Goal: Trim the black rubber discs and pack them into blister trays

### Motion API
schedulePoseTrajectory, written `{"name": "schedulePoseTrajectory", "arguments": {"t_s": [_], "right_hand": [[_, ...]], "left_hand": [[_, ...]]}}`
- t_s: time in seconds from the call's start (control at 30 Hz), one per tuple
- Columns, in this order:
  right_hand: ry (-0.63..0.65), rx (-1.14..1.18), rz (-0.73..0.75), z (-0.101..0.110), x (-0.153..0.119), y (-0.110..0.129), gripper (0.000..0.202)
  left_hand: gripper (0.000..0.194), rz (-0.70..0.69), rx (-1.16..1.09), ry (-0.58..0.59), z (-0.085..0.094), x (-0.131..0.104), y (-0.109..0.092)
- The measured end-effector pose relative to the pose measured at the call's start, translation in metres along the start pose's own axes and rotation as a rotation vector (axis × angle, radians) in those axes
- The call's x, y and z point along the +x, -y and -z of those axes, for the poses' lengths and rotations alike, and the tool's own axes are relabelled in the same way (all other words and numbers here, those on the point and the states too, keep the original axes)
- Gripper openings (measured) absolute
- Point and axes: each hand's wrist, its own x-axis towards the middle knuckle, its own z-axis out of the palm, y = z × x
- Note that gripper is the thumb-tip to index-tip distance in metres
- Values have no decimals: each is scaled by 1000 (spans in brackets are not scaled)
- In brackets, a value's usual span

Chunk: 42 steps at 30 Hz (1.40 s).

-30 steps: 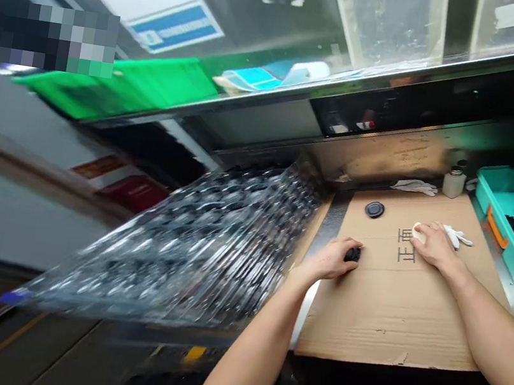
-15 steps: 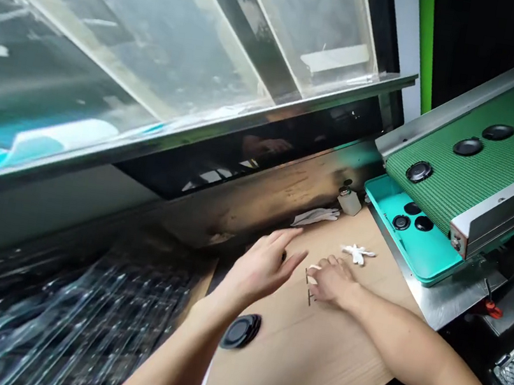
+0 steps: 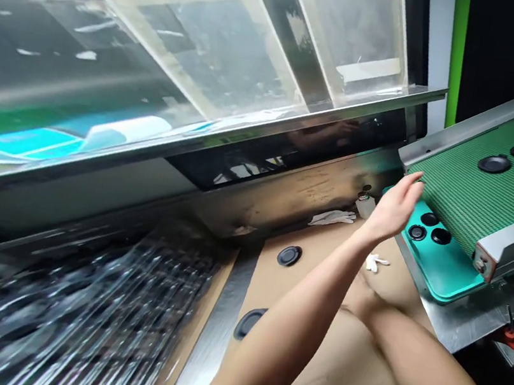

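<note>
My left hand (image 3: 397,205) reaches over the near end of the green conveyor belt (image 3: 469,192), beside the teal tray (image 3: 452,289). Its fingers are bent together, and what they hold, if anything, is hidden. My right hand (image 3: 361,290) is low over the cardboard sheet (image 3: 336,372); the left forearm covers its fingers. One round black disc-shaped part (image 3: 289,255) lies on the cardboard, and another black disc (image 3: 247,324) is partly behind my left forearm. Three black round parts (image 3: 440,236) sit in the tray.
More black discs (image 3: 493,164) ride on the belt. White gloves (image 3: 333,218) and a small bottle (image 3: 365,203) stand by the back wall; a crumpled white glove (image 3: 376,262) lies nearer. Stacked clear plastic trays (image 3: 123,314) fill the left. A machine window (image 3: 204,30) rises behind.
My left hand has moved right from above the cardboard to the belt's end, uncovering a disc. The disc at the belt's end is no longer visible. The view has shifted left.
</note>
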Motion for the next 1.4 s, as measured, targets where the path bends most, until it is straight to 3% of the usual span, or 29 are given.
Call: {"name": "schedulePoseTrajectory", "arguments": {"t_s": [0.07,0.17,0.23,0.3,0.4,0.47,0.67,0.73,0.87,0.97,1.1,1.23,1.4], "right_hand": [[41,-69,-56,1,2,3,44],[61,-165,-126,5,3,6,31],[-1,-187,-154,10,3,4,30],[-114,-186,-184,13,3,-1,31],[-289,-102,-164,12,5,-8,36],[-331,-34,-99,5,7,-6,38],[-293,-102,-16,-17,-3,27,35],[-277,-161,2,-16,-4,34,37],[-227,-234,-93,-9,2,34,39],[-184,-265,-59,-6,3,36,44],[-164,-292,-125,-5,1,40,46],[-154,-301,-66,-6,5,30,45],[-305,-201,-142,0,16,-3,40]], "left_hand": [[46,217,-387,-125,44,-47,17],[49,470,-821,-403,106,-118,52],[50,537,-1008,-596,133,-154,77],[50,556,-1126,-722,144,-178,98],[42,546,-1218,-743,137,-190,119],[39,544,-1253,-718,127,-188,126],[38,570,-1308,-667,112,-181,125],[35,558,-1334,-617,112,-181,123],[30,486,-1413,-680,112,-180,122],[30,493,-1434,-678,113,-178,122],[34,497,-1427,-694,113,-177,121],[33,520,-1410,-689,113,-179,120],[30,517,-1417,-691,115,-180,119]]}}
